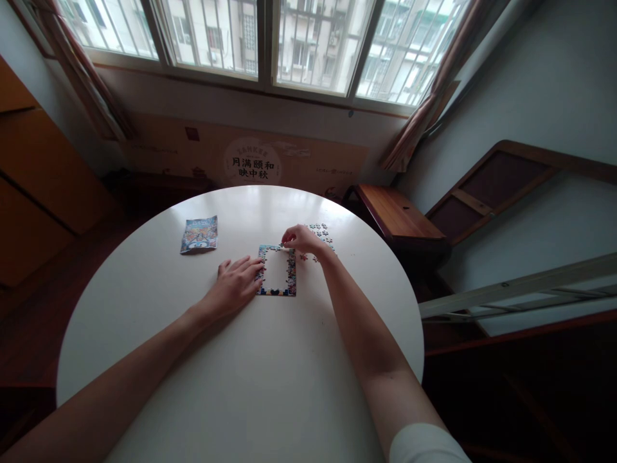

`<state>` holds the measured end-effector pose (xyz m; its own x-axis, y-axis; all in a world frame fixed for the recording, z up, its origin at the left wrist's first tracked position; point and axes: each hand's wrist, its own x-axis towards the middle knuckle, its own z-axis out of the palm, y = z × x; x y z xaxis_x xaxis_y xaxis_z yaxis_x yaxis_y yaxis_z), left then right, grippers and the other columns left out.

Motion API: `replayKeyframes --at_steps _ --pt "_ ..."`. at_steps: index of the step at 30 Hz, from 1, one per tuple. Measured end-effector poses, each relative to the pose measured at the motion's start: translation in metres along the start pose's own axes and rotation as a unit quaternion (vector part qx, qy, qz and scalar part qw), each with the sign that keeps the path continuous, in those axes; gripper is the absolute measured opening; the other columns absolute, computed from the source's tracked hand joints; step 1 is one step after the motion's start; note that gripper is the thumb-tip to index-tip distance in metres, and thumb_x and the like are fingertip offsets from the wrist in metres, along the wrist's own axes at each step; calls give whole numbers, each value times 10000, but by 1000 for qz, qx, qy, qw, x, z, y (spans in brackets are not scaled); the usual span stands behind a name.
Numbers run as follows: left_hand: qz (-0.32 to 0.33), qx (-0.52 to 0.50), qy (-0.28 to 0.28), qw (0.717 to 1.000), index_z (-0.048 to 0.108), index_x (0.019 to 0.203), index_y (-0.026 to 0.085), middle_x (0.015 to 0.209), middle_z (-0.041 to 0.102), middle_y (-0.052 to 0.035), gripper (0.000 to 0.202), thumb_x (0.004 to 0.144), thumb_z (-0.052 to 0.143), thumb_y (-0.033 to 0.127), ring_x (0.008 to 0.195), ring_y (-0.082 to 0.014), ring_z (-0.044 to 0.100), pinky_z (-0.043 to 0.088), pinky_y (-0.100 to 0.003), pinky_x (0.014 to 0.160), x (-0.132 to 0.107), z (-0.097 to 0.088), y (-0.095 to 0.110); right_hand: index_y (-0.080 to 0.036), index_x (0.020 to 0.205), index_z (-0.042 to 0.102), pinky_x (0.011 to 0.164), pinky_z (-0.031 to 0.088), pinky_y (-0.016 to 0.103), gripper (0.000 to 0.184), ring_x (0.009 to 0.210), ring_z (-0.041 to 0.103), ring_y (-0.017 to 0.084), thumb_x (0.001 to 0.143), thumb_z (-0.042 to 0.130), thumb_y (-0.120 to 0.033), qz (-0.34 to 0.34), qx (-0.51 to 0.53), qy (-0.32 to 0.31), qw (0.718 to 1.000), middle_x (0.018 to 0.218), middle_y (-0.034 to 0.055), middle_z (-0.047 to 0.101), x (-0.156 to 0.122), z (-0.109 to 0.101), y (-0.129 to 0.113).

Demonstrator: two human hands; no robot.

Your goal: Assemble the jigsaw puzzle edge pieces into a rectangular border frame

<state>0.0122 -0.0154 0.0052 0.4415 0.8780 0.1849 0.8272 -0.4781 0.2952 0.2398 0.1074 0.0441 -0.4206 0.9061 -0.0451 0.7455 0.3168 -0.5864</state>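
A jigsaw puzzle border (292, 283) lies on the white table, joined into a rectangle around a bare middle. My left hand (238, 276) rests flat with its fingers stretched over the border's left side. At the top right of the border, my right hand (301, 238) pinches a small puzzle piece (283, 245), partly hidden by the fingertips. Several loose puzzle pieces (324, 226) are spread in rows just beyond and to the right of that hand, some covered by it. A colourful printed sheet or packet (199, 235) lies farther left.
The round white table (250, 386) fills the middle of the view. Past its far right edge stands a wooden bench or low table (400, 212). A large printed board (308, 154) leans beneath the barred window. A metal ladder-like frame (520, 299) is at right.
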Motion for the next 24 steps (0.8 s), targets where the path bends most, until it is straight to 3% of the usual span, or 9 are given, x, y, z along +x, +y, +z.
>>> replayKeyframes --at_steps 8,24 --pt "-1 4 -3 1000 518 1285 280 1436 497 -46 380 941 395 384 1376 -270 362 196 -547 1097 0 1 -1 -117 917 759 593 445 196 196 668 606 113 770 631 -102 -25 65 -1 998 800 75 713 4 -7 21" --pt "-3 1 -2 1000 520 1286 286 1430 504 -40 379 943 393 388 1375 -269 364 193 -544 1098 0 1 -2 -134 869 743 584 466 169 173 663 620 104 759 638 -52 -7 51 -12 999 832 65 721 3 -2 22"
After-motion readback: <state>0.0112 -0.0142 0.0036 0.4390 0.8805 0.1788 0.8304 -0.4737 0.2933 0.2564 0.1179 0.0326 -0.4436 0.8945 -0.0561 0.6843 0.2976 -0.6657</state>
